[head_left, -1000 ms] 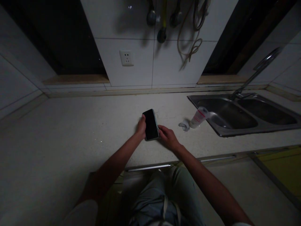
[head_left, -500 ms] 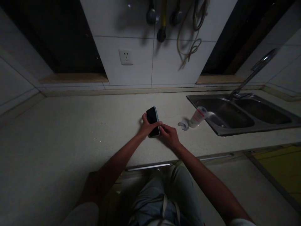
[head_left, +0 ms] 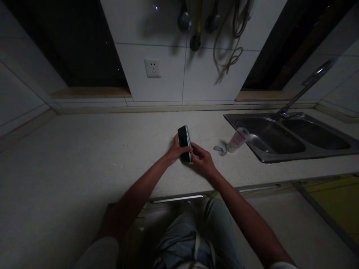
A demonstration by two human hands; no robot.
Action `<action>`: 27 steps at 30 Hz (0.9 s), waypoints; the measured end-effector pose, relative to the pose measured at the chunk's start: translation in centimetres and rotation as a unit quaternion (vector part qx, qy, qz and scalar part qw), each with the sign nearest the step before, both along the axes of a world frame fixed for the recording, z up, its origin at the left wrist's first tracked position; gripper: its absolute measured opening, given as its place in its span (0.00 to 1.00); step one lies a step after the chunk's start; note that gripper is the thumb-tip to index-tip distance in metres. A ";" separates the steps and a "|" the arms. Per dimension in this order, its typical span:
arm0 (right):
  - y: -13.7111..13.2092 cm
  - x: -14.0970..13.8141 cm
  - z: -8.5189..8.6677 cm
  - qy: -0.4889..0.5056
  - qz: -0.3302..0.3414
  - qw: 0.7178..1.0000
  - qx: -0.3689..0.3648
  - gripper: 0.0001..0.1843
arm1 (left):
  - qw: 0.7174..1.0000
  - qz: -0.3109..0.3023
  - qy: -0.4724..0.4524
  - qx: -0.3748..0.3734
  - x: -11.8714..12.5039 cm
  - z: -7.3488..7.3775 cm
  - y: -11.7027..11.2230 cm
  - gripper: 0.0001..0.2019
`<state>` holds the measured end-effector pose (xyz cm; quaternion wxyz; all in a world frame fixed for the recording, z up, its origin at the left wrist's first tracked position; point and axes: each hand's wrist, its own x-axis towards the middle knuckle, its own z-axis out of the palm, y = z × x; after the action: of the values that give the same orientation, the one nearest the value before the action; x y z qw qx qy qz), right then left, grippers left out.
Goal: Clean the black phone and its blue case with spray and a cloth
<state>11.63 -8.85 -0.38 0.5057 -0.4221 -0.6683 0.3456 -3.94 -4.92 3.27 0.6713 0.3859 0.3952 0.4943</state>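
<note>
A smartphone (head_left: 183,136) with a dark screen and a pale edge is held above the counter (head_left: 92,149), its long side pointing away from me. My left hand (head_left: 175,150) grips it from the left, thumb lying across the lower screen and fingers along the far side. From the right, my right hand (head_left: 203,158) pinches the phone's right edge with thumb and fingertips. The phone is tilted, so its right side edge shows. Whatever lies under the phone is hidden.
To the right stand a clear plastic cup (head_left: 238,139) with red print and a crumpled whitish scrap (head_left: 220,150). Beyond them is a double steel sink (head_left: 260,158) with a tap (head_left: 304,87). A socket (head_left: 153,68) and pipe valves (head_left: 195,42) are on the tiled wall.
The phone has tipped in my hands, so more of its right edge shows. Both hands keep hold of it. The whole view has shifted slightly.
</note>
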 end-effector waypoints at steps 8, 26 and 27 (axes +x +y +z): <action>-0.3 0.2 0.8 -0.075 -0.017 0.996 0.047 0.26 | 0.997 -0.072 -0.031 -0.006 -0.3 0.0 0.2 0.40; 0.2 0.2 2.1 -0.021 0.088 0.995 -0.048 0.28 | 0.996 -0.082 0.005 -0.020 -1.2 0.7 0.6 0.29; 0.4 0.3 2.2 -0.024 0.098 0.994 -0.046 0.29 | 0.997 -0.073 0.002 -0.023 -1.2 0.7 0.7 0.27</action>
<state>11.88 -8.48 1.83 0.4332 -0.3852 -0.7019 0.4139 -5.13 -4.24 4.00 0.7133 0.3992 0.3789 0.4339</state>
